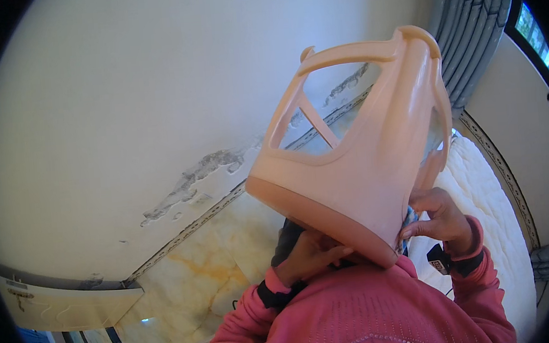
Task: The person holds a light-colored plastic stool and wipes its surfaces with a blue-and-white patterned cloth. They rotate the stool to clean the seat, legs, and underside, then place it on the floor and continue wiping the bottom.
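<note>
A pale pink plastic stool (361, 164) is held up before my chest, tilted, with its legs pointing up and away. Its seat end is a darker pink and sits close against my body. My left hand (310, 258) grips the seat from below, the thumb along its edge and some fingers hidden. At the stool's right side, my right hand (435, 214) pinches a blue-and-white cloth (410, 219) against the plastic. Most of the cloth is hidden behind the fingers and the stool.
A white quilted bedspread (478, 179) lies to the right, near grey-blue curtains (471, 25). Ahead rises a white wall (128, 96) with peeling plaster above a patterned floor border. Marbled tiles (204, 259) cover the floor. A white door (67, 301) stands at the lower left.
</note>
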Motion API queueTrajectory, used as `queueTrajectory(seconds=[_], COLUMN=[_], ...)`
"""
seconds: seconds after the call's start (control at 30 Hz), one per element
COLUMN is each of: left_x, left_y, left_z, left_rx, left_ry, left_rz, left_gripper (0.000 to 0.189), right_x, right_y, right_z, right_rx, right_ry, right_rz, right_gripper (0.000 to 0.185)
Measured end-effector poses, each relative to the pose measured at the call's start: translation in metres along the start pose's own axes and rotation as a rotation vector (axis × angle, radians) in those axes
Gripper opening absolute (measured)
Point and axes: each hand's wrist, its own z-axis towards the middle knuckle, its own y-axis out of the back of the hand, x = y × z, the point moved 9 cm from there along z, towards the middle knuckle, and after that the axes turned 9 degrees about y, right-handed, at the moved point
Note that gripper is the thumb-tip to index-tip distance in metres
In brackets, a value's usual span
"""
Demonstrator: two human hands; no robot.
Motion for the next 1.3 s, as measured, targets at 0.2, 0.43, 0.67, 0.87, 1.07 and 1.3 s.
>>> queueTrajectory(seconds=[0.2,0.43,0.67,0.87,1.07,1.3], left_x=[-0.002,-0.006,-0.012,0.005,0.023,0.038], left_y=[0.013,0.02,0.019,0.028,0.034,0.039], left_z=[0.003,0.002,0.011,0.017,0.013,0.002], left_rx=[-0.079,-0.109,-0.246,-0.235,-0.217,-0.209], left_ry=[-0.147,-0.228,-0.295,-0.302,-0.286,-0.241], left_rz=[0.061,0.061,0.516,0.511,0.65,0.755], left_gripper=[0.034,0.038,0.017,0.021,0.034,0.049], right_x=[-0.035,-0.048,-0.028,-0.021,-0.028,-0.062], right_y=[-0.014,-0.023,-0.013,-0.009,-0.019,-0.017], right_z=[-0.018,-0.015,0.025,0.047,0.026,-0.018], right_rx=[0.071,0.223,0.183,-0.001,0.084,0.118], right_ry=[-0.053,-0.231,-0.134,0.009,-0.069,-0.146], right_rz=[0.134,0.272,0.236,0.428,0.529,0.246], right_gripper=[0.02,0.025,0.032,0.032,0.031,0.033])
